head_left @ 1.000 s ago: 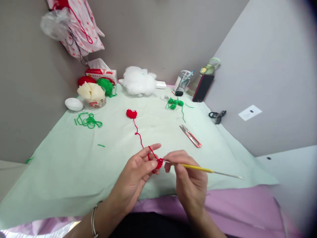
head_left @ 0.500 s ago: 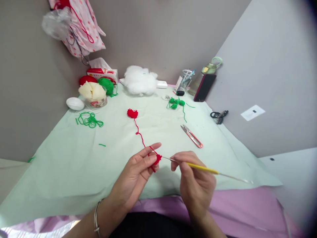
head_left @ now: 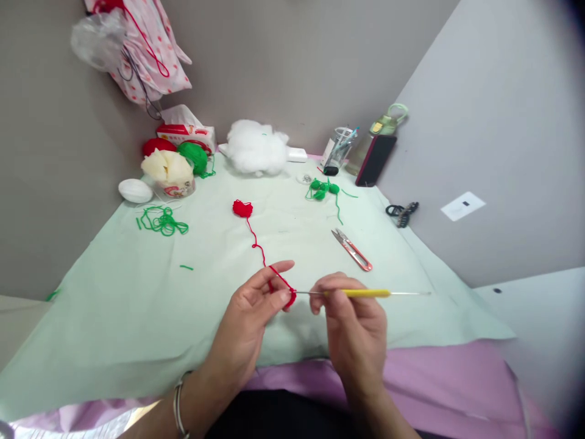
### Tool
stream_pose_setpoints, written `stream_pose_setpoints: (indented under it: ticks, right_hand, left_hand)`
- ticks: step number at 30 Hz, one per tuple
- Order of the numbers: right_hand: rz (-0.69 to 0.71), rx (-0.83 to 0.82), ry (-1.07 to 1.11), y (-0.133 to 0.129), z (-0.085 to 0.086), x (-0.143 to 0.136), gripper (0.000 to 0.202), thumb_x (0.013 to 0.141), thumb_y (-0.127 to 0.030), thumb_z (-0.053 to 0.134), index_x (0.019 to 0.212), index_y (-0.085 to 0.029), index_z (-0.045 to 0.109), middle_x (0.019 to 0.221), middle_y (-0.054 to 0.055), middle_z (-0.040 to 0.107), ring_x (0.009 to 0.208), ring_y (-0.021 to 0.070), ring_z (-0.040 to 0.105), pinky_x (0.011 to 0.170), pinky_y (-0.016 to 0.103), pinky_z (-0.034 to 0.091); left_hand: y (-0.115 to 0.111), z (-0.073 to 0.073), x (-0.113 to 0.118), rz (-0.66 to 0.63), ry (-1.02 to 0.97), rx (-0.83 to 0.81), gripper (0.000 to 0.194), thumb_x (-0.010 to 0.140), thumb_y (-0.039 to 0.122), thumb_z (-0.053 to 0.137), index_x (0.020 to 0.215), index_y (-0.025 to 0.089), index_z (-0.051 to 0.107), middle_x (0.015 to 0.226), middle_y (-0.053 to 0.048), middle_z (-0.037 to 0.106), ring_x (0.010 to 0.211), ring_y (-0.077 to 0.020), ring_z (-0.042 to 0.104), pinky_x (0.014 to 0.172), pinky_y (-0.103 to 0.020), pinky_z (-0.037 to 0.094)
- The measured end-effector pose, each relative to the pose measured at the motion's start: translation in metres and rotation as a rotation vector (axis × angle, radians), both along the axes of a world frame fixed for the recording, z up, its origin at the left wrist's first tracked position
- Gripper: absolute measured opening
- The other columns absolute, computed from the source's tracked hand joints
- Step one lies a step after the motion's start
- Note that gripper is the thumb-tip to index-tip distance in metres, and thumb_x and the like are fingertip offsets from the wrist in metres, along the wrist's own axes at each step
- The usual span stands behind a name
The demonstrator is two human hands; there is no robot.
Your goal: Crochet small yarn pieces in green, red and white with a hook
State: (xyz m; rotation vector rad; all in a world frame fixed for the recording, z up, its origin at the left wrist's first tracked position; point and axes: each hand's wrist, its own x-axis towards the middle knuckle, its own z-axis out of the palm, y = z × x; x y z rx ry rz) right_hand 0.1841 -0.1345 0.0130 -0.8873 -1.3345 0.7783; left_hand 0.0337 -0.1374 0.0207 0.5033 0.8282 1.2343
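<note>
Between the thumb and fingers of my left hand (head_left: 249, 317) is a small red crochet piece (head_left: 292, 297), partly hidden by the thumb. Red yarn (head_left: 259, 249) passes over the raised index finger and trails back to a small red yarn bundle (head_left: 242, 208) on the cloth. My right hand (head_left: 356, 329) is closed round the yellow handle of a double-ended crochet hook (head_left: 365, 293), held nearly level. The hook's thin left end reaches the red piece; its tip is hidden in the stitches. The other metal end points right, in the air.
Orange-handled thread snips (head_left: 351, 249) lie right of centre, near green crocheted pieces (head_left: 324, 189). White stuffing (head_left: 257, 148) sits at the back. Loose green yarn (head_left: 163, 221), a tub (head_left: 176, 186) and yarn balls are at left. A phone (head_left: 376, 160) leans against a bottle (head_left: 386, 125).
The crochet hook has swung from sloping down rightward to nearly level, with my right hand shifting slightly left. The red piece has turned a little in my left fingers. The view has shifted slightly.
</note>
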Motion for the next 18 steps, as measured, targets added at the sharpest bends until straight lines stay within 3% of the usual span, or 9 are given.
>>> stream_pose_setpoints:
  ticks: [2,5,9,13,16,18]
  right_hand:
    - [-0.005,0.090,-0.187,-0.002,-0.001,-0.003,0.021,0.099,-0.013,0.062,0.106,-0.025,0.078,0.091,0.005,0.075,0.080,0.0177,0.070,0.069,0.032,0.060]
    - [-0.100,0.257,-0.355,-0.007,-0.007,-0.006,0.040,0.094,-0.004,0.065,0.121,-0.030,0.077,0.112,0.009,0.078,0.099,0.0220,0.074,0.078,0.037,0.063]
    - [-0.002,0.110,-0.123,-0.004,-0.006,-0.004,0.029,0.100,-0.009,0.061,0.113,-0.029,0.078,0.104,0.007,0.080,0.095,0.0205,0.075,0.077,0.035,0.064]
    - [0.136,-0.101,0.120,0.002,0.001,0.003,0.017,0.105,-0.025,0.057,0.100,-0.023,0.073,0.088,0.004,0.079,0.073,0.0169,0.073,0.065,0.030,0.062]
    - [0.100,-0.087,0.027,-0.002,0.003,0.007,0.020,0.107,-0.023,0.052,0.101,-0.022,0.071,0.089,0.005,0.079,0.072,0.0162,0.072,0.067,0.031,0.062]
    - [0.046,0.053,-0.196,-0.006,0.002,0.010,0.022,0.105,-0.016,0.051,0.111,-0.024,0.071,0.096,0.006,0.079,0.078,0.0171,0.074,0.071,0.032,0.062]
  left_hand:
    - [-0.004,-0.001,0.004,0.027,0.068,0.061,0.044,0.083,0.022,0.084,0.126,0.026,0.076,0.083,0.002,0.066,0.083,-0.0123,0.059,0.086,-0.025,0.047]
    - [-0.006,0.001,0.007,-0.058,0.002,0.019,0.055,0.082,0.024,0.085,0.135,0.026,0.070,0.089,0.000,0.068,0.091,-0.0162,0.061,0.092,-0.031,0.047]
    - [-0.004,0.006,0.003,-0.142,-0.029,-0.023,0.051,0.080,0.027,0.085,0.130,0.023,0.075,0.085,0.000,0.063,0.080,-0.0149,0.057,0.085,-0.032,0.046]
    - [-0.001,0.009,-0.002,-0.173,0.024,0.007,0.042,0.083,0.028,0.082,0.124,0.024,0.079,0.087,-0.001,0.063,0.094,-0.0202,0.062,0.097,-0.036,0.043]
    - [-0.003,0.008,-0.004,-0.151,0.067,0.010,0.035,0.085,0.030,0.079,0.120,0.025,0.080,0.085,0.000,0.063,0.095,-0.0194,0.061,0.100,-0.034,0.041]
    - [-0.004,0.007,-0.004,-0.103,0.099,0.033,0.035,0.085,0.029,0.081,0.120,0.027,0.080,0.084,0.001,0.063,0.089,-0.0163,0.058,0.093,-0.031,0.043]
